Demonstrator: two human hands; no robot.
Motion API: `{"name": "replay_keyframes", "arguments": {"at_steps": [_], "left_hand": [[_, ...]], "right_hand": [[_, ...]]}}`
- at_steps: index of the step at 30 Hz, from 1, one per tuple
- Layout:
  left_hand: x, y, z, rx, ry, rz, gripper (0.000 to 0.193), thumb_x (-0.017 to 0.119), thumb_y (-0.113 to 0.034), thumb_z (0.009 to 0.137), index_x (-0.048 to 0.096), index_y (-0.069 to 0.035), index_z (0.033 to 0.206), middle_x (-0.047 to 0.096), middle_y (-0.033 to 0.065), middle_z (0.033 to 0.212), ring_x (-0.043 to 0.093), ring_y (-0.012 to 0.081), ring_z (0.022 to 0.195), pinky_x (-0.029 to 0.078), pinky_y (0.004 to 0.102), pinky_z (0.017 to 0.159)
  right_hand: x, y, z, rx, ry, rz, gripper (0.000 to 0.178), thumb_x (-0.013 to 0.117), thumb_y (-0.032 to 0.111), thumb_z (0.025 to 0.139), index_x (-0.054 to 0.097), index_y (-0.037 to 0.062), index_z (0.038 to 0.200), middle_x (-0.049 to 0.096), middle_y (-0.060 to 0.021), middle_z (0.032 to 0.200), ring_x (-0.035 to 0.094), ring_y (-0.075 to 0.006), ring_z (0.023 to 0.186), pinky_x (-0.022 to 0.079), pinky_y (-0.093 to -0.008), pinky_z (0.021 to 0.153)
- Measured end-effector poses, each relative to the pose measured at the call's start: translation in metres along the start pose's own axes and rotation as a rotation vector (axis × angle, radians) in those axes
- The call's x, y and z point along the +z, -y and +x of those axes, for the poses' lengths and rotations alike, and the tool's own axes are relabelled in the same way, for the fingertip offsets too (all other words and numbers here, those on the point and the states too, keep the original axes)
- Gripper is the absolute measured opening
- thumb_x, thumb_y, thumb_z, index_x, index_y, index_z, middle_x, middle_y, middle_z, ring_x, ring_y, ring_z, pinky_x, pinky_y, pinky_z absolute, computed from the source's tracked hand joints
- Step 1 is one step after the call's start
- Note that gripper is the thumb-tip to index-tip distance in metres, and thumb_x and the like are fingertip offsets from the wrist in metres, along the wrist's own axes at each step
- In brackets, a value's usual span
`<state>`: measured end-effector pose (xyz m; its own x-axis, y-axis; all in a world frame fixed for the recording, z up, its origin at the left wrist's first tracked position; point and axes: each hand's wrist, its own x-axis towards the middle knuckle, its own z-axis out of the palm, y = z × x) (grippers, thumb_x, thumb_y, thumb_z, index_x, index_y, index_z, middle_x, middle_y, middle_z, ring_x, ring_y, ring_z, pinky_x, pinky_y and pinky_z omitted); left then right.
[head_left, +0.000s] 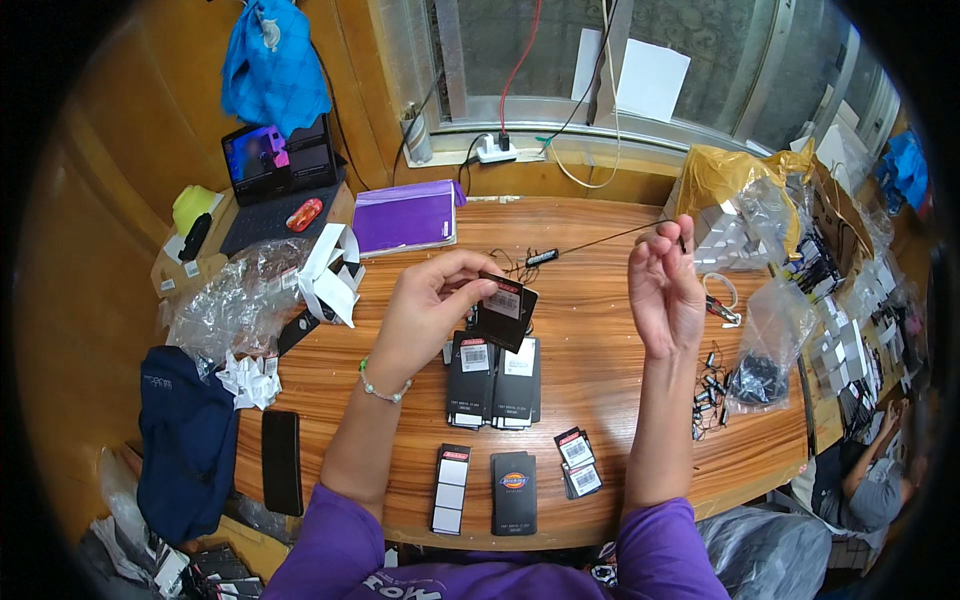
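Note:
My left hand pinches black hang tags with a white barcode sticker, above the table's middle. Stretched between my hands is a thin black tag string with a small black plastic seal on it. Raised at the right, my right hand grips the string's far end between thumb and fingers. Below the held tags lie two stacks of black tags. Closer to me are a strip of white labels, a black tag with an oval emblem and small barcode tags.
Loose strings and a clear bag of strings lie at right, near small snips. A black phone, purple notebook, tablet with keyboard and crumpled plastic occupy the left. Another person is far right.

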<state>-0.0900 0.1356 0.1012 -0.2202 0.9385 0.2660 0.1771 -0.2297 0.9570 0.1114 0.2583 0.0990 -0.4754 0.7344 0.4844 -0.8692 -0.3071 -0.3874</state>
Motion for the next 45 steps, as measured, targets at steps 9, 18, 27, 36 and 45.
{"name": "replay_keyframes", "arguments": {"at_steps": [9,18,27,36,45], "left_hand": [[0.001,0.002,0.0,0.049,-0.036,-0.004,0.012,0.056,-0.003,0.084,0.059,-0.001,0.095,0.063,0.0029,0.087,0.057,0.0061,0.077,0.046,0.0179,0.063],[0.003,0.004,0.004,0.263,-0.236,0.106,0.018,0.061,0.006,0.076,0.06,0.0,0.094,0.062,0.0045,0.091,0.059,0.009,0.08,0.048,0.0198,0.072],[0.01,0.0,0.003,0.227,-0.307,0.12,0.017,0.066,0.003,0.074,0.057,0.0,0.088,0.061,0.0031,0.083,0.059,0.0074,0.076,0.047,0.0181,0.068],[0.019,-0.002,-0.001,0.15,-0.29,-0.002,0.017,0.067,0.001,0.074,0.058,-0.001,0.088,0.063,0.0033,0.081,0.06,0.0068,0.072,0.048,0.0161,0.062],[0.025,-0.005,-0.007,0.195,-0.218,0.091,0.017,0.065,0.003,0.075,0.06,0.001,0.091,0.064,0.005,0.084,0.062,0.0089,0.074,0.05,0.0185,0.065]], "right_hand": [[0.009,-0.007,0.008,-0.028,-0.179,0.045,0.01,0.058,0.016,0.085,0.06,0.0108,0.093,0.055,-0.0004,0.087,0.048,-0.0139,0.083,0.041,-0.0324,0.081],[0.016,-0.006,-0.003,-0.056,-0.086,-0.971,0.011,0.056,0.008,0.085,0.063,0.002,0.091,0.059,-0.0022,0.075,0.049,-0.0102,0.062,0.042,-0.0231,0.057],[0.037,-0.036,-0.01,-0.145,0.086,-1.657,0.011,0.06,0.008,0.08,0.06,-0.0029,0.079,0.057,-0.0129,0.067,0.055,-0.0228,0.06,0.043,-0.03,0.057],[0.038,-0.053,-0.013,-0.276,0.246,-1.78,0.008,0.058,0.005,0.075,0.056,-0.0005,0.07,0.05,-0.0119,0.065,0.05,-0.0277,0.064,0.041,-0.0363,0.057],[0.038,-0.056,-0.015,-0.312,0.194,-1.713,0.007,0.059,0.005,0.073,0.056,-0.0005,0.07,0.051,-0.0112,0.062,0.05,-0.0253,0.057,0.041,-0.0343,0.052]]}}
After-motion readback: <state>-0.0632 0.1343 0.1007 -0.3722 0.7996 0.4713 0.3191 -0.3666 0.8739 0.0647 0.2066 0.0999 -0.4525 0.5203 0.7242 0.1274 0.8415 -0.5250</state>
